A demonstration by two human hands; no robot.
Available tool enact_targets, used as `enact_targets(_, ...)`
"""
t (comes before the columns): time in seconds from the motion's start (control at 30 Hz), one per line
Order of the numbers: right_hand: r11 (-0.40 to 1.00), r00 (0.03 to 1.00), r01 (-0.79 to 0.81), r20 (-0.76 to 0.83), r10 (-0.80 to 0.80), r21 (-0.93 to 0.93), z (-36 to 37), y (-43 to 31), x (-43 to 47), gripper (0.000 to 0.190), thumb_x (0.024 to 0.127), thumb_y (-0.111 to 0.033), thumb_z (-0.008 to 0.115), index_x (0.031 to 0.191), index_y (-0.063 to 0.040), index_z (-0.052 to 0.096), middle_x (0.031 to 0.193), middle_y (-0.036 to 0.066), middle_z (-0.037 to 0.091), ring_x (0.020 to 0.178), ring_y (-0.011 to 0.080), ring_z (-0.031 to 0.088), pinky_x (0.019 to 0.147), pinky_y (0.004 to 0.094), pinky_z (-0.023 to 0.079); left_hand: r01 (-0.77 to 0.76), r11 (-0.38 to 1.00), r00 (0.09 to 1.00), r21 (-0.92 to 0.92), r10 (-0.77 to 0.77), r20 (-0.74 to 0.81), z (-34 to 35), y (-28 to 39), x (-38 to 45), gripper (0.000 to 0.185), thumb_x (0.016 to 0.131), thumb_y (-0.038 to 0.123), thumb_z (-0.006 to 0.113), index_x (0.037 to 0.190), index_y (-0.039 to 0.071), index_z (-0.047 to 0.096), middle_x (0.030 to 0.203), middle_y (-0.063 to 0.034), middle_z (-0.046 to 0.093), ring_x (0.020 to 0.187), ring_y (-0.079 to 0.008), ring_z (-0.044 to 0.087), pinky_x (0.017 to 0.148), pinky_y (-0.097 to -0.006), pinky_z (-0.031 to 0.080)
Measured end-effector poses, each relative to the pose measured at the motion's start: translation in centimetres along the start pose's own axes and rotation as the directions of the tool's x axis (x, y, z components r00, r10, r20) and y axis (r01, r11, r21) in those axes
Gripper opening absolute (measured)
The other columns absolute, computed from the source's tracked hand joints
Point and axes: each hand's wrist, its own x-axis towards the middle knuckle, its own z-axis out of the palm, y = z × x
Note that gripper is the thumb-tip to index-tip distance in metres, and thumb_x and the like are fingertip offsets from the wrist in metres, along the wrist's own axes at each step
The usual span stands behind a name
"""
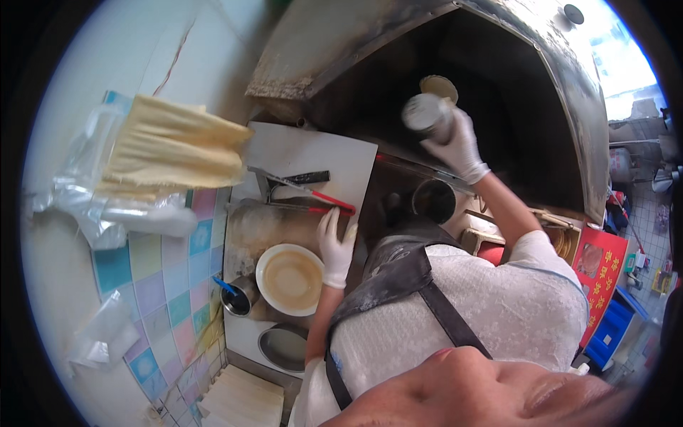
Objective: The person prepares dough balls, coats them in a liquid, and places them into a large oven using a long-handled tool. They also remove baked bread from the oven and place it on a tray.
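Note:
My right hand (pixel 460 147), in a white glove, grips a pale cylindrical container (pixel 427 116) that is blurred. Just beyond it is a round tan disc (pixel 438 88); I cannot tell whether the two touch. Both are over the dark opening of a large sooty metal hood or oven (pixel 507 107). My gloved left hand (pixel 336 248) has its fingertips against the red handle end of metal tongs (pixel 333 202), thumb apart. The tongs lie on a white board beside a dark-handled tool (pixel 309 177). Close to my left wrist sits a white bowl (pixel 291 277) with tan contents.
A metal cup (pixel 239 299) with a blue-handled item stands beside the bowl, and a metal basin (pixel 285 347) is nearer me. A yellow cloth (pixel 173 149) and clear plastic (pixel 96 197) hang by the tiled wall. At right are a red banner (pixel 600 283) and a blue crate (pixel 613 325).

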Motion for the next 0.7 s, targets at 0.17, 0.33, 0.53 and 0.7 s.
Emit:
enact_targets(0.17, 0.870, 0.970, 0.229, -0.023, -0.244, 0.436, 12.5, -14.2, -5.3, 0.081, 0.056, -0.028, 0.081, 0.124, -0.003, 0.044, 0.119, 0.019, 0.050, 0.109, 0.0356, 0.048, 0.094, 0.0414, 0.037, -0.183, 0.844, 0.947, -0.504, 0.014, -0.320, -1.7, 3.5, 3.5, 0.079, 0.068, 0.031, 0.080, 0.127, 0.000, 0.038, 0.119, -0.0144, 0.050, 0.115, -0.0229, 0.045, 0.097, -0.0385, 0.037)
enact_targets(0.33, 0.846, 0.864, 0.406, 0.156, -0.478, 0.346, 20.6, -20.5, -8.1, 0.078, 0.065, -0.026, 0.071, 0.132, -0.006, 0.037, 0.129, 0.016, 0.044, 0.121, 0.0343, 0.040, 0.101, 0.0485, 0.030, -0.032, 0.798, 0.862, -0.601, -0.282, -0.420, -9.4, -3.1, 1.5, 0.071, 0.068, 0.018, 0.080, 0.122, -0.005, 0.040, 0.123, -0.0153, 0.048, 0.109, -0.0228, 0.050, 0.094, -0.0360, 0.042)
enact_targets(0.53, 0.901, 0.940, 0.178, 0.204, -0.275, 0.396, 17.7, -15.1, -15.6, 0.055, 0.071, -0.014, 0.066, 0.123, -0.007, 0.049, 0.117, 0.015, 0.053, 0.110, 0.0336, 0.049, 0.094, 0.0426, 0.038, -0.004, 0.909, 0.682, -0.416, -0.302, -0.666, -11.9, -11.4, 2.1, 0.074, 0.070, 0.009, 0.077, 0.127, -0.004, 0.032, 0.125, -0.0167, 0.045, 0.110, -0.0238, 0.049, 0.095, -0.0363, 0.041)
enact_targets(0.7, 0.960, 0.971, -0.193, 0.184, 0.156, 0.205, 11.5, -5.4, -23.6, 0.042, 0.074, -0.004, 0.062, 0.116, -0.006, 0.056, 0.102, 0.012, 0.060, 0.099, 0.0288, 0.055, 0.087, 0.0351, 0.043, 0.264, 0.937, 0.601, -0.231, -0.347, -0.720, -9.8, -10.7, 3.2, 0.083, 0.069, 0.012, 0.078, 0.131, -0.005, 0.026, 0.126, -0.0195, 0.043, 0.112, -0.0276, 0.047, 0.097, -0.0383, 0.039)
